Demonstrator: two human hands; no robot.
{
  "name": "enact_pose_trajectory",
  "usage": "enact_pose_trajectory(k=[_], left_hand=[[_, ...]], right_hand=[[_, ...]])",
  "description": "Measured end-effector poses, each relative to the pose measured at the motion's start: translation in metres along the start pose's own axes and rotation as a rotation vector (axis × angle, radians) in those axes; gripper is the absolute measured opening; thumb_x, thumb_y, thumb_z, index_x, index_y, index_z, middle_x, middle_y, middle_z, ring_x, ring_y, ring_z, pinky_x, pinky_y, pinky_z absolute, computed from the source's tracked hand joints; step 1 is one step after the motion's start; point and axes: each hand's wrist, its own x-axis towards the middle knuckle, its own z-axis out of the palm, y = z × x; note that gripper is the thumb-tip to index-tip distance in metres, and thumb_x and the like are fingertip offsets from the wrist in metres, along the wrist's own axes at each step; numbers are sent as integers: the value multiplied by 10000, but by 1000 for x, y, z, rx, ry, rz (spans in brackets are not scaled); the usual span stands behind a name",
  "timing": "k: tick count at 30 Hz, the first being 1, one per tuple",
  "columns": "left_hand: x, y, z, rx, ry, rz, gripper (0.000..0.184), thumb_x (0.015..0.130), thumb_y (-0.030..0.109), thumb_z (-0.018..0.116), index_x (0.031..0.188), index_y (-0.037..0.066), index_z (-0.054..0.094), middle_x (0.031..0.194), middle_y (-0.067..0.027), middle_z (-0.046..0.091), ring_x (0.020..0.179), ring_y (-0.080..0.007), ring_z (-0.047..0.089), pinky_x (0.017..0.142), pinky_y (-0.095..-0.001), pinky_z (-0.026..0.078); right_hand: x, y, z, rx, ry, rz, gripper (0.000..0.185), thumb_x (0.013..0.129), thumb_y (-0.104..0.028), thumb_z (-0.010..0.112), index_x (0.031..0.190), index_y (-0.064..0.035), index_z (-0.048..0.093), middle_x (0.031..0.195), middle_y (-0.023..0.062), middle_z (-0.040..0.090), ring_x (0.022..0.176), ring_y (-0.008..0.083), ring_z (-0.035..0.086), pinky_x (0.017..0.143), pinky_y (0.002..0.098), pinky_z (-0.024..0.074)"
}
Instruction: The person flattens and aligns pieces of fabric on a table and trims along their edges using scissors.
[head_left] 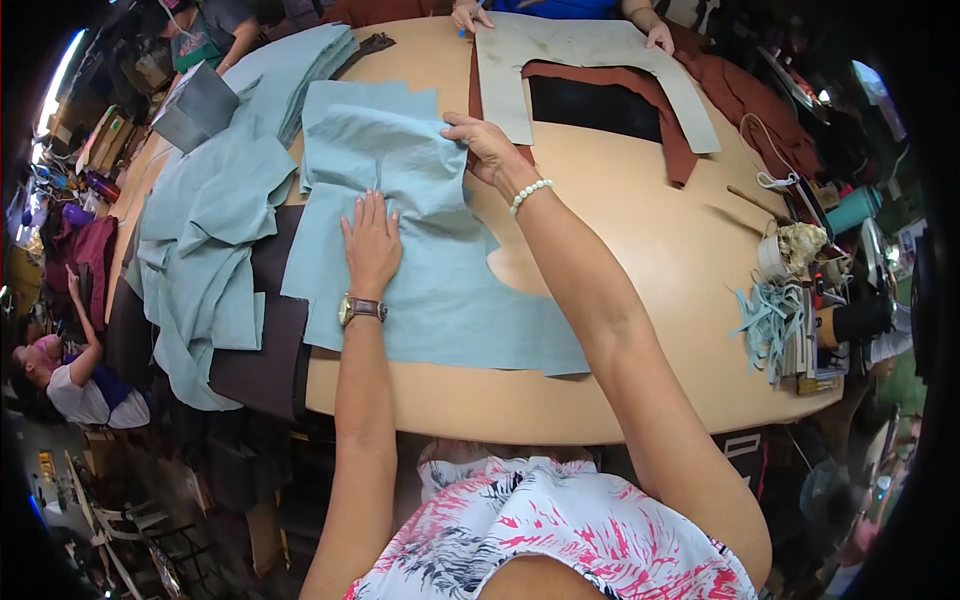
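A light blue cut fabric piece lies in front of me on the table. My left hand rests flat on it, fingers stretched out. At the far right edge of the piece, my right hand pinches the fabric between thumb and fingers, and the cloth is lifted and wrinkled there. More light blue fabric is heaped to the left of my left hand. Beneath that heap, dark brown fabric shows.
Across the table, another person's hands hold a pale pattern piece over rust-brown fabric. A grey metal block sits on the blue fabric at far left. Blue scraps and a white cup stand at right.
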Motion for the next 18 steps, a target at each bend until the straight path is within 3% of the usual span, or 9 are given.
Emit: enact_pose_trajectory(k=[3,5,8,11,12,14,17,18], left_hand=[[-11,8,-9,-70,78,104,431,908,217,395,1306,51,373,1357,-124,364,1247,-270,346,1007,-506,230],[-21,19,-22,-186,160,197,420,899,159,416,1304,55,377,1353,-116,373,1238,-268,363,997,-512,240],[-37,39,-36,-134,177,315,426,884,110,433,1304,61,379,1351,-103,381,1246,-260,357,995,-515,243],[-38,44,-34,-110,152,369,432,880,111,440,1305,63,378,1348,-103,384,1250,-256,352,999,-517,235],[-36,46,-30,-98,146,390,453,876,111,459,1320,83,367,1348,-93,390,1254,-244,350,1008,-489,228],[-23,61,-28,-106,134,473,448,878,129,461,1314,81,371,1350,-84,387,1251,-240,351,1005,-487,235],[12,92,-16,-65,126,586,453,875,193,478,1301,80,376,1352,-68,379,1246,-239,347,995,-493,253],[27,103,-8,-35,136,610,475,867,224,492,1303,83,369,1354,-68,375,1250,-240,339,991,-498,258]], right_hand=[[-17,-11,-16,-320,167,-250,566,727,-4,591,1261,43,409,1134,109,544,981,137,528,840,236,423],[-50,-30,-35,-533,393,-609,602,734,15,572,1298,38,361,1208,106,499,1032,124,494,854,236,415],[-129,-69,-68,-464,592,-732,598,746,38,546,1310,32,346,1272,98,445,995,125,504,841,221,418],[-180,-83,-152,-352,760,-793,567,761,97,491,1305,43,337,1223,102,469,969,163,522,815,272,446],[-198,-87,-176,-194,781,-780,586,731,92,511,1294,40,358,1096,82,525,768,92,508,685,209,433],[-233,-87,-235,-189,839,-732,593,738,62,542,1296,45,344,1099,130,521,898,184,528,812,282,424],[-280,-61,-289,-1329,1207,-622,579,753,9,569,1286,44,348,1089,189,526,1001,270,514,895,351,390],[-295,-59,-258,-1480,1188,-652,552,758,-19,579,1265,44,369,1093,199,522,1051,293,489,926,366,366]])
